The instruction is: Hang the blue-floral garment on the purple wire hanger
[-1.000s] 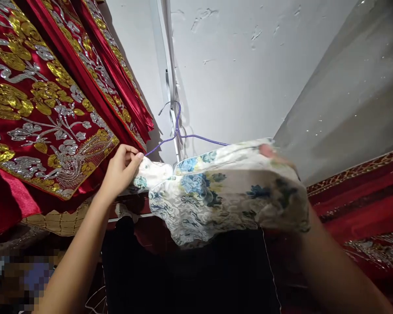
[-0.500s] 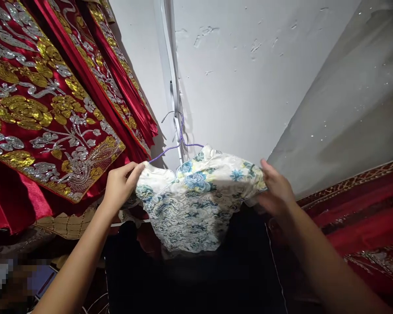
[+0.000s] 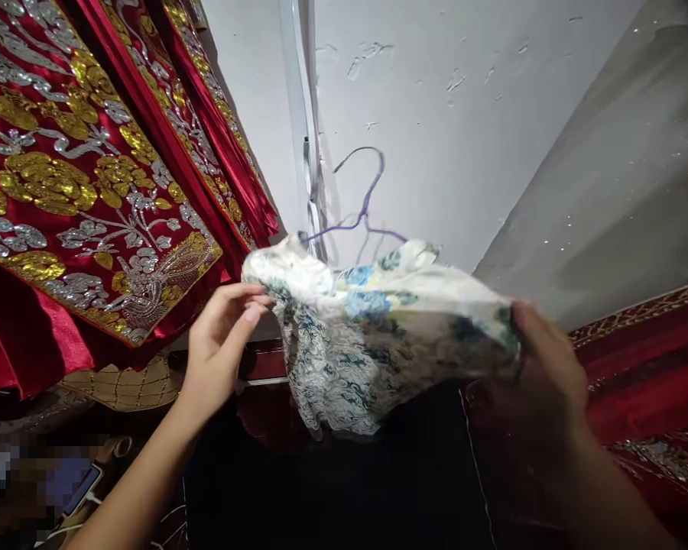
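The floral garment (image 3: 344,344) is on a purple hanger (image 3: 367,205) before the white wall (image 3: 447,168), spread between both hands. The right hand (image 3: 553,363), blurred, has its grip clamped on the garment's right side; the left hand (image 3: 221,332) has its fingertips at the opposite edge, but whether its grip closes on cloth I cannot tell. Red sequined cloth (image 3: 46,187) hangs to the left.

The person wears black clothing (image 3: 413,481), with both forearms (image 3: 149,466) bare.
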`<action>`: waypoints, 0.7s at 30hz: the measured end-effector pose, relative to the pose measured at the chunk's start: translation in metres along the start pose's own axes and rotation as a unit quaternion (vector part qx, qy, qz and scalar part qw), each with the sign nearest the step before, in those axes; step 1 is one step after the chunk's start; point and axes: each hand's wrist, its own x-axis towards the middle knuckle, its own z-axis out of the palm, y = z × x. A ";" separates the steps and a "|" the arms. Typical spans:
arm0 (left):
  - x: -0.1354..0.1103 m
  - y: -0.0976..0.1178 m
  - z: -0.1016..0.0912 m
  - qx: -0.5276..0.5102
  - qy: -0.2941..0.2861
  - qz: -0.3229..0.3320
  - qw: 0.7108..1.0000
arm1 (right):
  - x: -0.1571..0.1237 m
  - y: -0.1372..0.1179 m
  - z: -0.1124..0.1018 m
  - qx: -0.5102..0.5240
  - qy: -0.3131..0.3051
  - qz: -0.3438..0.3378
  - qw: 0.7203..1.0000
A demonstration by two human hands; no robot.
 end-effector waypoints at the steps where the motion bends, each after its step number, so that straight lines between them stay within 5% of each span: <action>1: -0.005 0.000 0.005 -0.056 -0.032 -0.049 0.997 | -0.013 -0.006 0.005 -0.003 -0.020 -0.029 0.999; 4: -0.020 0.003 0.024 -0.205 -0.077 -0.190 0.957 | -0.040 -0.028 0.030 0.013 -0.224 -0.123 0.967; 8: -0.037 0.008 0.027 -0.334 -0.023 -0.341 0.878 | -0.043 -0.039 0.060 0.051 -0.449 -0.188 0.872; 11: -0.049 0.014 0.009 -0.368 -0.092 -0.415 0.827 | -0.031 -0.026 0.068 0.006 -0.444 -0.180 0.878; 16: -0.065 0.035 -0.029 -0.203 -0.380 -0.435 0.791 | -0.023 0.007 0.083 -0.185 -0.324 -0.203 0.905; 18: -0.066 0.042 -0.041 -0.090 -0.430 -0.389 0.810 | -0.022 0.014 0.090 -0.231 -0.302 -0.248 0.891; 21: -0.058 0.042 -0.053 0.037 -0.395 -0.295 0.869 | -0.015 0.019 0.092 -0.217 -0.340 -0.237 0.884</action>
